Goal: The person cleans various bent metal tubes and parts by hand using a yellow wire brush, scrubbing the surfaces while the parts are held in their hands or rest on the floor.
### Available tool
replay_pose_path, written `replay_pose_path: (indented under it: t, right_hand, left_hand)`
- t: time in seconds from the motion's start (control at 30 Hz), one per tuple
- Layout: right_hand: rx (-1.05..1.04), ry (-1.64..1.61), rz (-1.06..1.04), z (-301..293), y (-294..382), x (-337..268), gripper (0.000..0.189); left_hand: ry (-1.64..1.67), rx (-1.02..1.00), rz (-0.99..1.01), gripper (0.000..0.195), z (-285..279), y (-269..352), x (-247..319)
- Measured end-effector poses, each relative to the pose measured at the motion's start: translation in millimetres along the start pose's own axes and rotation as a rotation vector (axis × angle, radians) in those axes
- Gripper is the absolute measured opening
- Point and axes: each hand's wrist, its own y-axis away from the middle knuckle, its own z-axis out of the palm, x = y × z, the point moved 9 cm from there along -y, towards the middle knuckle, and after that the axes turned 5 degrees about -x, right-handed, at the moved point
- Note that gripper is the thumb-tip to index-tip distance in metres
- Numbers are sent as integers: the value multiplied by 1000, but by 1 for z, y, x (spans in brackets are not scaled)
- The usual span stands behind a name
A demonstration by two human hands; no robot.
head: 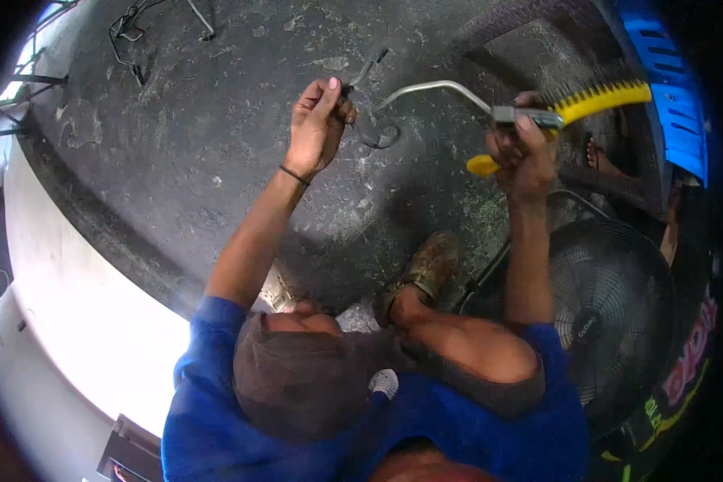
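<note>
My left hand [322,123] pinches a thin dark bent rod [370,69] between thumb and fingers. Just beside its fingers, a dark hooked piece [382,140] curves round; I cannot tell whether it belongs to the same rod. In my right hand [524,150] is a wire brush with a yellow handle [605,102], its bristles facing away from me. The same hand grips a grey metal block [512,116], from which a bent silvery rod [440,86] reaches toward the left hand. Blur hides how block, rod and brush meet.
More bent metal rods [120,45] lie on the worn dark floor [217,181]. A black round floor fan [608,319] stands close by my right arm. A blue slotted plastic piece [678,114] is at the right, near another person's foot [602,158]. A pale wall [78,253] curves along the left.
</note>
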Motion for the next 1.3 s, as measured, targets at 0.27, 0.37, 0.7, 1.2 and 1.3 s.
replay_pose_path:
  t: [0.27, 0.37, 0.7, 1.2, 1.3]
  right_hand:
    - [-163, -410, 58, -6, 13, 9, 41]
    - [-290, -496, 70, -3, 14, 7, 46]
    - [514, 633, 539, -164, 57, 19, 68]
    - [-506, 1196, -8, 65, 26, 12, 49]
    - [-581, 1385, -111, 87, -27, 23, 45]
  left_hand:
    - [-170, -294, -5, 48, 56, 8, 44]
    - [-122, -257, -87, 59, 71, 10, 46]
    - [-1222, -270, 144, 31, 85, 20, 99]
    - [-1613, -606, 323, 9, 109, 58, 76]
    - [-1604, -663, 343, 9, 119, 63, 66]
